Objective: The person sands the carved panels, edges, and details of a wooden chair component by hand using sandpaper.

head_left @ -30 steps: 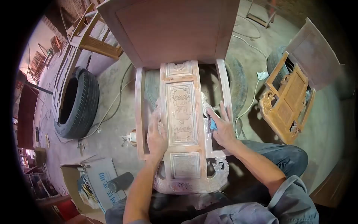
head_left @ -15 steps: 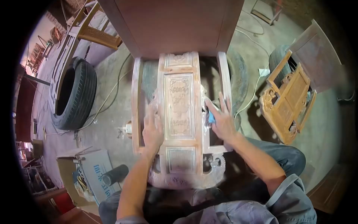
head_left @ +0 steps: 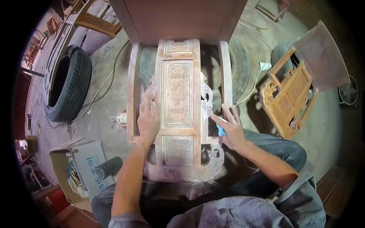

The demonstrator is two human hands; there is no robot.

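Moving the right hand (head_left: 233, 133) toward the near edge since the earlier frame, along the right edge of a pale, carved wooden chair back (head_left: 177, 110) with rectangular panels. Leaving the chair back lying between both hands. Keeping the left hand (head_left: 149, 123) at its left edge, with fingers stretched and slightly parted. Spreading the right outer fingers near a whitish, curled wooden scroll (head_left: 205, 97); mostly covering a small light-blue piece (head_left: 221, 130), cannot tell whether pinching it.
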